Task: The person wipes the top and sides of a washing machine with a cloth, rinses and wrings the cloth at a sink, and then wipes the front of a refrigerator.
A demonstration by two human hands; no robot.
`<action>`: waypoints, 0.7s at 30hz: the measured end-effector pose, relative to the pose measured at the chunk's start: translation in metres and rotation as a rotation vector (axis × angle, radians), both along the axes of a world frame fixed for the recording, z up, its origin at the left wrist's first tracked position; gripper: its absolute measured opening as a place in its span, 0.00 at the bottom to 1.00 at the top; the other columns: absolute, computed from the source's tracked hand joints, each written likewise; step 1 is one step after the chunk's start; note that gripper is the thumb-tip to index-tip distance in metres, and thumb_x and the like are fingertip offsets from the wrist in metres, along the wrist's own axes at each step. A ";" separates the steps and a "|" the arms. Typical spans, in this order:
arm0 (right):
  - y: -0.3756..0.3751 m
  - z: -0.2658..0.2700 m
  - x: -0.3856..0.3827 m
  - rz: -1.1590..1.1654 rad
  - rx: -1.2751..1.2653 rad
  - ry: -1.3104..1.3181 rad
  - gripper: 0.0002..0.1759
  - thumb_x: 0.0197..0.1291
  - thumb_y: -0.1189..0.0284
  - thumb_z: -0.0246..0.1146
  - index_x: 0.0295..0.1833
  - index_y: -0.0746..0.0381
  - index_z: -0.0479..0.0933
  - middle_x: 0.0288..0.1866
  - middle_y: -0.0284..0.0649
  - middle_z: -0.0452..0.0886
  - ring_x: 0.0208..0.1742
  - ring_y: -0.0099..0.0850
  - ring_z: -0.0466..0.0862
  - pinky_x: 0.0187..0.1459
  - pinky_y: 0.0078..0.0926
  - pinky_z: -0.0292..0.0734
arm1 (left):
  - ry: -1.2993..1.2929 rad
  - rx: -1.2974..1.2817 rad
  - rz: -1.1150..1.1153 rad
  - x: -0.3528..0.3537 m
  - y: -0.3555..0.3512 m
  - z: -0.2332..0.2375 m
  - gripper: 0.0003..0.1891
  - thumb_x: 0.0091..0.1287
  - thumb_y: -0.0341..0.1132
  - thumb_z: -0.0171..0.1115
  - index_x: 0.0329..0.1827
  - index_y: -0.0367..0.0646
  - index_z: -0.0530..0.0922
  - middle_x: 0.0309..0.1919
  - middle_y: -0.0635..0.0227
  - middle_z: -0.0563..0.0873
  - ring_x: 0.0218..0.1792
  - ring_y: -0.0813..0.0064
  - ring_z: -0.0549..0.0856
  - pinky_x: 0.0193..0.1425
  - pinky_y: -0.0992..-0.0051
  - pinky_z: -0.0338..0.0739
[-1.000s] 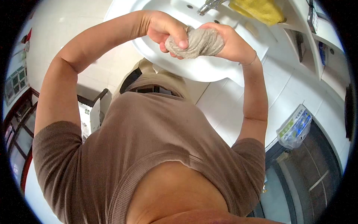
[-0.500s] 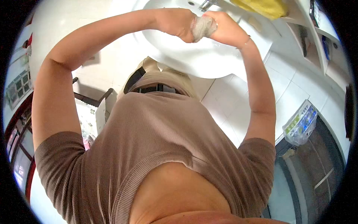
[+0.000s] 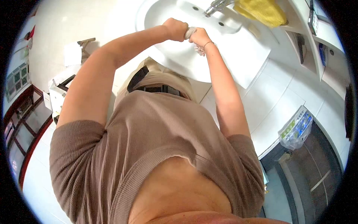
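A wet-looking grey cloth point(image 3: 190, 33) is bunched and twisted between my two hands over the white sink point(image 3: 164, 46). My left hand point(image 3: 175, 30) is closed around one end of it. Close beside it, my right hand point(image 3: 200, 36) grips the other part, and a loose end of the cloth hangs out below that fist. Most of the cloth is hidden inside my fingers. Beyond my hands the metal faucet point(image 3: 216, 7) points over the basin; whether water runs cannot be made out.
A yellow cloth point(image 3: 261, 13) lies to the right of the faucet, near a pale bar point(image 3: 254, 31) on the sink's edge. Shelves point(image 3: 305, 41) stand at the right. Lower right, a plastic packet point(image 3: 296, 128) hangs above a dark appliance-like surface. A small stand point(image 3: 86, 46) is at the left.
Both hands have gone down and away from my head, and the right one has come inward toward the left. The cloth between them now looks narrower, with an end hanging out.
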State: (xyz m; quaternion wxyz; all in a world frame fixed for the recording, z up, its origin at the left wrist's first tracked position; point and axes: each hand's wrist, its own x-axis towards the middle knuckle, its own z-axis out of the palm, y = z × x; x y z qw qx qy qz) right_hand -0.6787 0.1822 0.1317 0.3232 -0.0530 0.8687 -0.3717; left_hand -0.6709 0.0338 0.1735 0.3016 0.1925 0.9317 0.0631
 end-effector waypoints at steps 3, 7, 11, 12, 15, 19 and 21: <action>0.008 0.002 0.004 -0.072 -0.173 -0.314 0.13 0.40 0.80 0.63 0.36 0.66 0.75 0.24 0.36 0.76 0.26 0.24 0.75 0.27 0.23 0.72 | -0.043 0.105 0.051 0.005 -0.008 0.005 0.19 0.47 0.43 0.62 0.39 0.40 0.77 0.30 0.59 0.84 0.34 0.64 0.84 0.40 0.66 0.78; 0.028 0.032 0.013 -0.136 -0.637 -0.555 0.29 0.42 0.80 0.64 0.54 0.65 0.66 0.33 0.38 0.75 0.35 0.24 0.80 0.21 0.18 0.70 | -0.472 0.427 0.213 -0.001 -0.026 0.018 0.22 0.40 0.48 0.65 0.32 0.40 0.78 0.21 0.67 0.80 0.22 0.72 0.78 0.25 0.74 0.71; 0.046 0.060 0.022 0.029 -0.809 -0.564 0.39 0.47 0.79 0.61 0.66 0.65 0.51 0.43 0.41 0.74 0.44 0.29 0.79 0.31 0.21 0.77 | -0.802 0.750 0.449 0.005 -0.047 0.047 0.19 0.40 0.49 0.65 0.29 0.44 0.78 0.16 0.76 0.73 0.15 0.83 0.68 0.15 0.82 0.57; 0.049 0.064 0.026 0.032 -0.810 -0.560 0.39 0.47 0.79 0.61 0.66 0.65 0.51 0.43 0.41 0.74 0.44 0.29 0.79 0.31 0.21 0.77 | -0.855 0.830 0.528 0.006 -0.051 0.041 0.18 0.40 0.48 0.65 0.29 0.45 0.77 0.15 0.76 0.73 0.12 0.86 0.67 0.11 0.84 0.54; 0.052 0.083 0.037 -0.044 -0.977 -0.569 0.39 0.47 0.84 0.57 0.66 0.69 0.50 0.53 0.47 0.71 0.51 0.34 0.76 0.47 0.30 0.77 | -1.076 0.859 0.540 0.003 -0.062 0.031 0.19 0.46 0.50 0.62 0.27 0.42 0.76 0.14 0.73 0.71 0.11 0.86 0.66 0.09 0.85 0.55; 0.049 0.117 0.052 -0.154 -1.041 -0.358 0.35 0.47 0.85 0.58 0.64 0.71 0.55 0.58 0.51 0.69 0.56 0.37 0.75 0.46 0.29 0.77 | -1.322 1.129 0.643 0.008 -0.066 0.041 0.20 0.49 0.48 0.60 0.31 0.36 0.74 0.12 0.73 0.69 0.09 0.87 0.64 0.06 0.89 0.53; 0.050 0.123 0.047 -0.123 -0.849 -0.286 0.34 0.47 0.84 0.59 0.62 0.70 0.57 0.57 0.49 0.70 0.55 0.35 0.76 0.45 0.28 0.77 | -1.365 1.148 0.575 0.007 -0.065 0.047 0.21 0.50 0.49 0.59 0.31 0.36 0.74 0.12 0.73 0.70 0.09 0.87 0.64 0.06 0.88 0.53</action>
